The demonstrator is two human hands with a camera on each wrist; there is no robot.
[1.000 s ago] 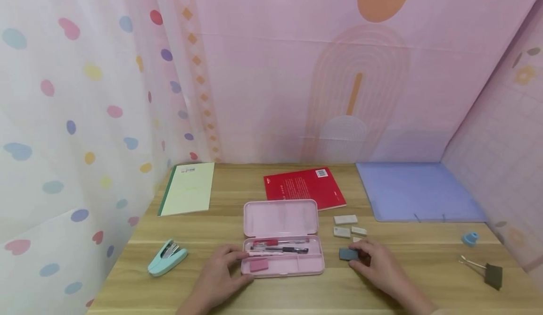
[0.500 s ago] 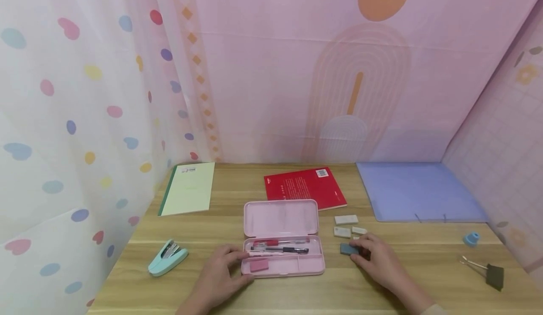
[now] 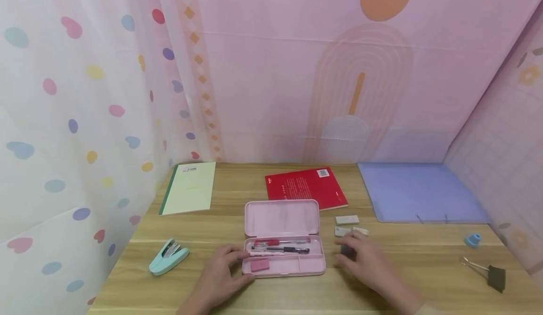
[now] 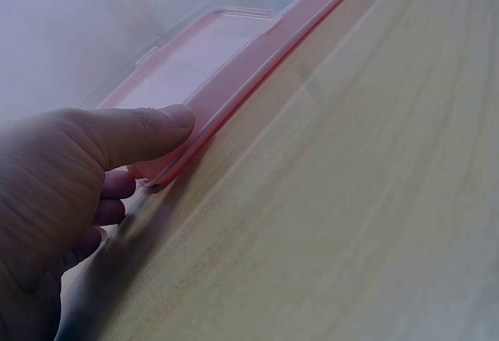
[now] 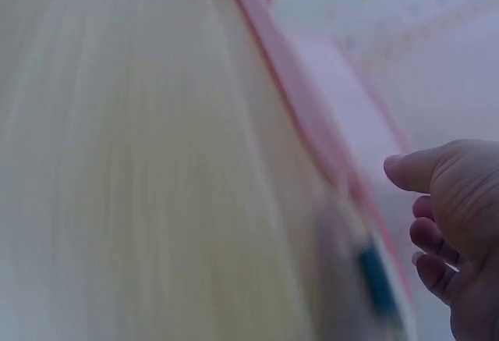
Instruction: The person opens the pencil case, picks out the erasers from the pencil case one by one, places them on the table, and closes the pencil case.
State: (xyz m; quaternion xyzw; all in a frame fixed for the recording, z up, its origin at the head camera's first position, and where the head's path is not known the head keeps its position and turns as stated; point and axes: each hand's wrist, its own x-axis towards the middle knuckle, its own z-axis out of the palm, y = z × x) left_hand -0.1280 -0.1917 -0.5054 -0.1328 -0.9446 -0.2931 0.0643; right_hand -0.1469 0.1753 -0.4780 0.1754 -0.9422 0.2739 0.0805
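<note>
A pink pencil case (image 3: 282, 219) lies with its lid raised in the middle of the table. My left hand (image 3: 218, 275) grips its left end, thumb (image 4: 175, 121) on the front wall in the left wrist view. Inside are a red pen (image 3: 273, 242), a black pen (image 3: 292, 249) and a pink eraser (image 3: 259, 265). My right hand (image 3: 366, 263) hovers over a dark blue-grey eraser (image 3: 347, 250) to the right of the case. The right wrist view has this eraser (image 5: 378, 282) on the table, apart from the loosely bent fingers.
White erasers (image 3: 347, 219) lie behind the right hand. A mint stapler (image 3: 168, 257) is at left, a pale green notebook (image 3: 188, 188) and red book (image 3: 301, 187) at the back. Right are a blue folder (image 3: 420, 192), a blue cap-like piece (image 3: 473, 240) and a black binder clip (image 3: 496, 278).
My right hand has let go of the dark eraser and shifted left over it, now covering part of it and of the white erasers. The left hand stays on the case.
</note>
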